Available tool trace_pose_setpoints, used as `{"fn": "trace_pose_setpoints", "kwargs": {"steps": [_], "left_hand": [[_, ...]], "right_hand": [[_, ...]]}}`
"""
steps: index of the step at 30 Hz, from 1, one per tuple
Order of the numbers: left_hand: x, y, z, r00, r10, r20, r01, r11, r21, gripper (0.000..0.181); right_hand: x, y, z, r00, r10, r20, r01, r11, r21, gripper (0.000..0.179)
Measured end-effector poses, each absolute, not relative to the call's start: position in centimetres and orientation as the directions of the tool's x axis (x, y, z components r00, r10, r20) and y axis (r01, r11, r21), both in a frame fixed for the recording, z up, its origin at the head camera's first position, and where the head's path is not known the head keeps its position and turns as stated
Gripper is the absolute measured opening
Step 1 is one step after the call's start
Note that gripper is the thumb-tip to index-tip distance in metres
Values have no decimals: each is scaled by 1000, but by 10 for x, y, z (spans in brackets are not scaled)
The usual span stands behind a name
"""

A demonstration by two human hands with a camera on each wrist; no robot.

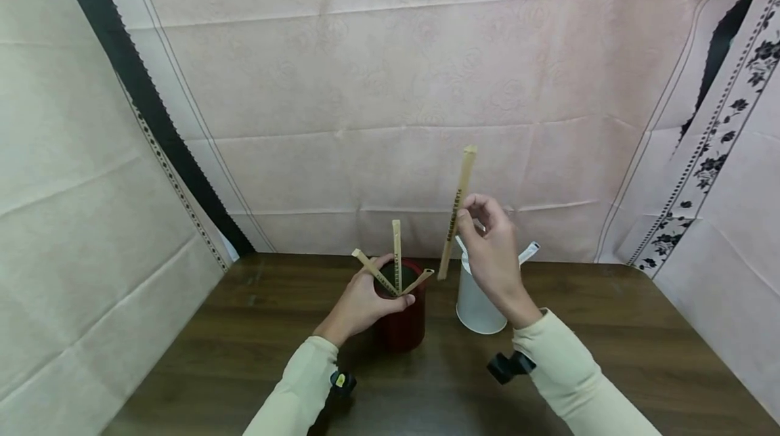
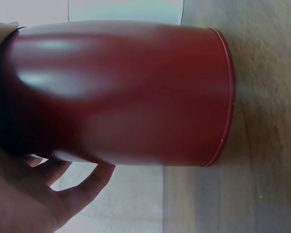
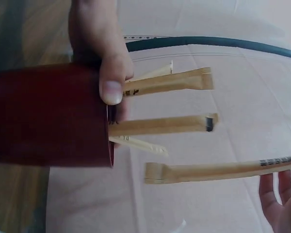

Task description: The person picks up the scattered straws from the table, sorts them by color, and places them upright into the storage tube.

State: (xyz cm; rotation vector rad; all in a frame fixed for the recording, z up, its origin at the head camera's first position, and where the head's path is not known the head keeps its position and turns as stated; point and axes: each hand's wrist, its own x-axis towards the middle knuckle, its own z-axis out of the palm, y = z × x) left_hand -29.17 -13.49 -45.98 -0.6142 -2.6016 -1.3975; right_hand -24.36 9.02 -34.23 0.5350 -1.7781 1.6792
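My left hand [image 1: 364,304] grips a dark red cylindrical cup [image 1: 407,329] near its rim, the thumb lying over the edge. Several slim sticks in printed tan paper wrappers [image 3: 165,125] poke out of that cup at differing angles. Between thumb and fingers, my right hand [image 1: 495,253] pinches another paper-wrapped stick [image 1: 458,206], held nearly upright to the right of the red cup and apart from it. Behind the right hand stands a white cup [image 1: 475,307], partly hidden, with white wrapped sticks [image 1: 529,252] showing above its rim. The left wrist view shows the red cup's smooth side [image 2: 136,92].
Both cups are near the back of a dark brown wooden table [image 1: 262,355]. Pale cloth [image 1: 396,77] hangs behind the table and along its sides. A dark strip [image 1: 158,111] runs down at the left.
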Motion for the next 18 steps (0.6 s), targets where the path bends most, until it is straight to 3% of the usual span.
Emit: {"fn": "trace_pose_setpoints", "kwargs": {"steps": [7,18], "left_hand": [[-291,-138,-459,-907,308,287,406,455,793,88],[-287,-139,-459,-900,322,293,419,458,784,91]], "right_hand": [[-267,68,-356,-746,149,649,-660,-39,-750,10],[-289,55,-408,-807,125,577,-583,-17,-812,11]]}}
